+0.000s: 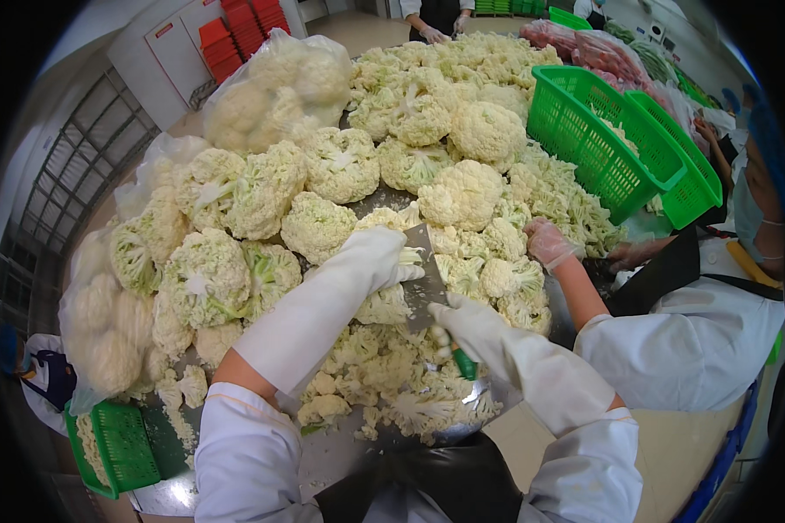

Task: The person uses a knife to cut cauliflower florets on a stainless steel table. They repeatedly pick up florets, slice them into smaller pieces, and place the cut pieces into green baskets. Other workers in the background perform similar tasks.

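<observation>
My right hand (468, 327), in a long white glove, is closed on the green handle (463, 363) of a cleaver. The cleaver's broad metal blade (425, 278) stands against the right side of a cauliflower piece (383, 305). My left hand (383, 258), gloved too, lies on that cauliflower just left of the blade, its fingertips close to the metal. Part of the piece is hidden under the glove. Cut florets (392, 392) lie in a heap below both hands. Whole cauliflower heads (317, 227) are piled to the left and beyond.
Clear plastic bags of cauliflower (281, 91) stand at the left. A green basket (595, 140) rests on florets at the back right; another green basket (127, 448) is at the lower left. A co-worker's gloved hand (549, 242) reaches in from the right. Another person (435, 19) stands across the table.
</observation>
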Motion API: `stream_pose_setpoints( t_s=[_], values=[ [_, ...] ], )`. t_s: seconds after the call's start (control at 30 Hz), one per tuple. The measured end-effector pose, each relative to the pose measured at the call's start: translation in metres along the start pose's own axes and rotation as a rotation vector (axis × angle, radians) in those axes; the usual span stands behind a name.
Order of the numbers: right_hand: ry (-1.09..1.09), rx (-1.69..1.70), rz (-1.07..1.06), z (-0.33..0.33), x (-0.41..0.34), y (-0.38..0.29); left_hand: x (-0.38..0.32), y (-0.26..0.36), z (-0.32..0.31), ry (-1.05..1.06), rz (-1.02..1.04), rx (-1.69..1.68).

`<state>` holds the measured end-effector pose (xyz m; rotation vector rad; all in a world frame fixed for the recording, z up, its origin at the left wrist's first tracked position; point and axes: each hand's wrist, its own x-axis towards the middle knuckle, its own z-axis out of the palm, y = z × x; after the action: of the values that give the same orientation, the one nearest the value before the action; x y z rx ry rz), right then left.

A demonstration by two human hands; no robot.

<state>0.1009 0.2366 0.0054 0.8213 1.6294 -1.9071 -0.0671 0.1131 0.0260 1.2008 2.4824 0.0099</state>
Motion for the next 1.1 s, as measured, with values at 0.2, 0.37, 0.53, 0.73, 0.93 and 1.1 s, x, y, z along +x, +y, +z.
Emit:
stream_pose_setpoints(
  t_s=[0.2, 0.37, 0.53, 0.73, 0.93, 1.1],
  values=[
    [0.455, -0.962, -0.256, -0.044, -0.037, 0.009, -0.002, 0.003, -0.011, 0.055, -0.412, -0.757],
    [0.543, -0.714, -0.288, -0.037, -0.051, 0.016, -0.018, 0.007, -0.045, 0.032, -0.519, -0.711],
    [0.665, -0.596, -0.606, -0.009, -0.067, 0.022, -0.031, 0.017, -0.043, 0.456, -0.528, -1.331],
    [0.582, -0.844, -0.557, 0.006, -0.051, 0.012, -0.002, 0.020, 0.010, 0.560, -0.572, -1.456],
    [0.474, -0.666, -0.384, 0.004, -0.036, 0.021, 0.012, 0.018, 0.025, 0.572, -0.529, -1.498],
    [0.379, -0.606, -0.230, 0.017, -0.025, 0.030, 0.009, 0.019, 0.021, 0.555, -0.583, -1.439]
  ],
)
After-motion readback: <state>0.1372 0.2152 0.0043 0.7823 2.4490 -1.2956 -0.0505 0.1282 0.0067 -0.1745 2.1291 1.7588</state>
